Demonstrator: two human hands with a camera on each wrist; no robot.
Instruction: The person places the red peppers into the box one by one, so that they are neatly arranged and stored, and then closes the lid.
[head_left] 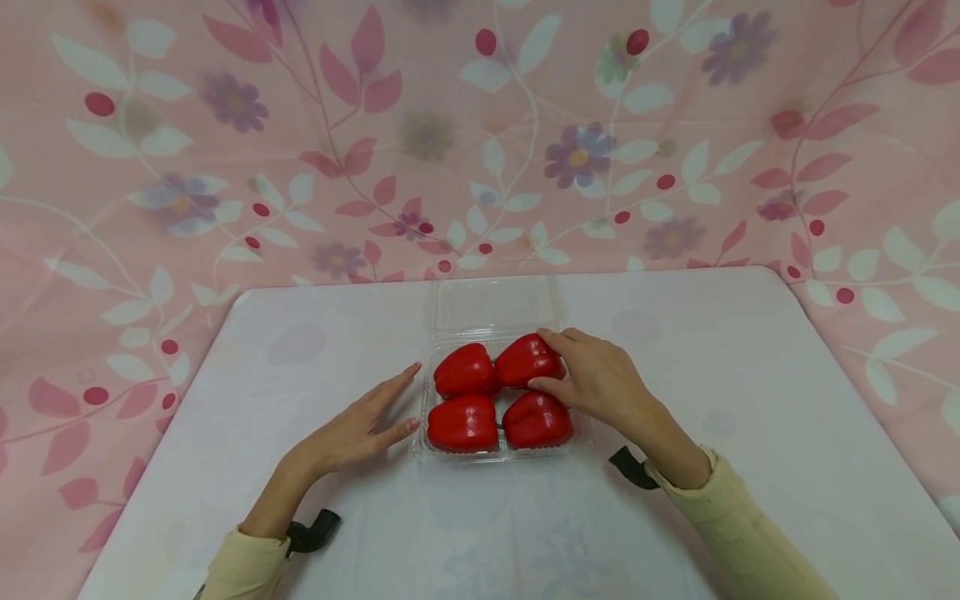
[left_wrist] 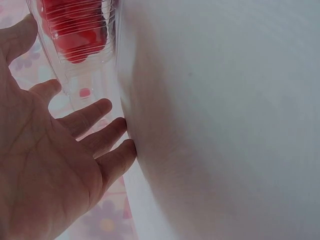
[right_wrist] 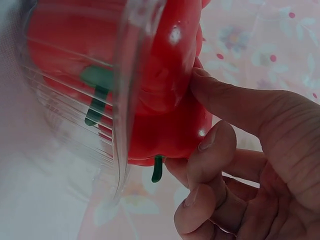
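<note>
Several red bell peppers sit in a clear plastic box, its hinged lid folded open toward the back. My right hand grips the back right bell pepper, thumb on its near side and fingers on the far side. In the right wrist view, that bell pepper shows a green stem, and the thumb dips between it and the front right bell pepper. My left hand stays just left of the box with fingers spread and nothing held; its palm appears in the left wrist view.
A white cloth with faint prints covers the table. Behind it hangs a pink floral cloth. Dark wrist-worn pieces show below the left hand and the right hand.
</note>
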